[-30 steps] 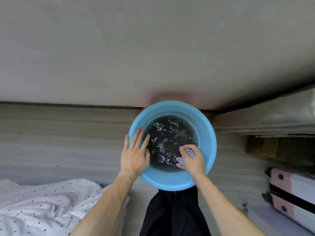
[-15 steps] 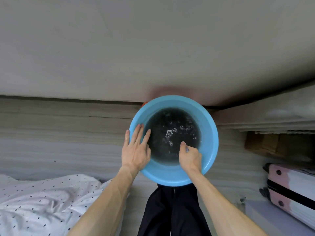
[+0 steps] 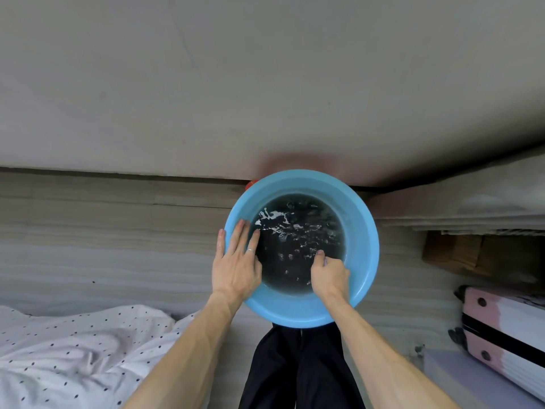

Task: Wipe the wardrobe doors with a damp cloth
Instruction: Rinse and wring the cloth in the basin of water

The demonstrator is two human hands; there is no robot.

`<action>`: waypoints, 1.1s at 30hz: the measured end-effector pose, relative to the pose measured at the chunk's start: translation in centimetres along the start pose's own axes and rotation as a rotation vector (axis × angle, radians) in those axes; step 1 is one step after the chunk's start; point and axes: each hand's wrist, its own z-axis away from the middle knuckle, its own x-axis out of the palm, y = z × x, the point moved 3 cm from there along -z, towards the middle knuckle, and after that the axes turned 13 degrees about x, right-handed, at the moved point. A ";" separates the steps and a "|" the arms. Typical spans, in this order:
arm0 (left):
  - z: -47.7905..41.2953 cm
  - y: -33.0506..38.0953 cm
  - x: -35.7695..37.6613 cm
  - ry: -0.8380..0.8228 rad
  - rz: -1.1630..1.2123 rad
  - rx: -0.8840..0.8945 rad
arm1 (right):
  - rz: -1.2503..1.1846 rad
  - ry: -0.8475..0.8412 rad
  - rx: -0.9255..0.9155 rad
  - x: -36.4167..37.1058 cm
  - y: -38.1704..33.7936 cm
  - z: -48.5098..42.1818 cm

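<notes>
You are holding the pale lilac cloth [image 3: 324, 262] under water, and only a sliver of it is showing at the top of your fist. The rest is hidden inside your right hand [image 3: 328, 276], whose fingers are clenching tightly round it. Judging from that, it is behaving as a small, soft, limp rag. Soaked through, it is going to be heavier and dripping, though not likely to slip. Bunching it whole in the palm, as you are doing, is the sensible grip for squeezing it out. For wiping, you are better off spreading it flat under the fingers.

The fist is sitting in the dark water [image 3: 298, 231], which is rippling inside the round blue plastic basin [image 3: 364, 246]. Your left hand [image 3: 236, 261] is lying flat on the basin's near-left rim, fingers straight and released, gripping nothing. It seems to be steadying the basin.

The basin is standing over the wood-grain floor [image 3: 88, 246], close against the pale grey panel [image 3: 265, 84], which I am taking to be a wardrobe door. A white dotted bedsheet [image 3: 73, 349] is lying at your lower left, and a pink suitcase [image 3: 501, 320] is resting at the right.
</notes>
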 end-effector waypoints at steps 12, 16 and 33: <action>-4.3 7.5 -3.9 -0.141 1.082 -0.249 | -0.776 -0.768 0.224 -1.8 -2.3 2.3; -5.5 7.4 -4.1 -0.070 1.340 -0.511 | -0.618 -0.708 0.089 -3.5 -2.1 1.8; -7.1 6.9 -4.5 -0.119 1.021 -0.499 | 0.528 0.512 -0.788 -4.6 2.7 -2.6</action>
